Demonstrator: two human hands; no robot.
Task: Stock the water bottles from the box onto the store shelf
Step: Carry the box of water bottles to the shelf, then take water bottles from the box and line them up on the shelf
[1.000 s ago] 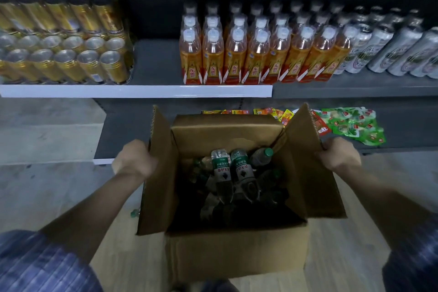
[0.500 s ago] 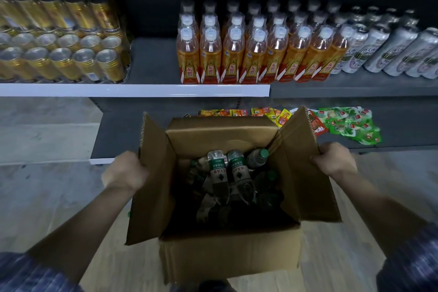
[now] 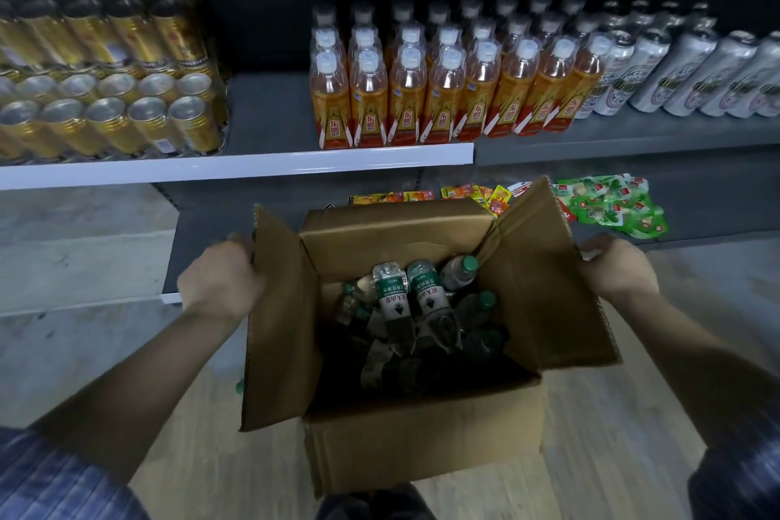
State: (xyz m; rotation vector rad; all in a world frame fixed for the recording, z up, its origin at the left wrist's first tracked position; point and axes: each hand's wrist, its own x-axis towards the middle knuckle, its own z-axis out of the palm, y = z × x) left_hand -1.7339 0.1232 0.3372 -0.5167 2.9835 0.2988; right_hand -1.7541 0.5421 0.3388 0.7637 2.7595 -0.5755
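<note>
A shop aisle, seen from above by a person standing at the shelving. A dark metal store shelf (image 3: 270, 114) with a white front strip runs across the view, well beyond the fingers (image 3: 236, 243) of the left hand. On it stand retail goods in tight rows: gold cans (image 3: 109, 97) stacked in shrink-wrapped packs up and to the left of those fingers, orange drink bottles (image 3: 443, 97) with white caps straight beyond them, silver cans (image 3: 683, 72) far to the right. A lower shelf holds bright snack packets (image 3: 608, 203), just beyond the right hand (image 3: 616, 266). An open cardboard box (image 3: 422, 448) of water bottles (image 3: 390, 296) sits between both hands.
</note>
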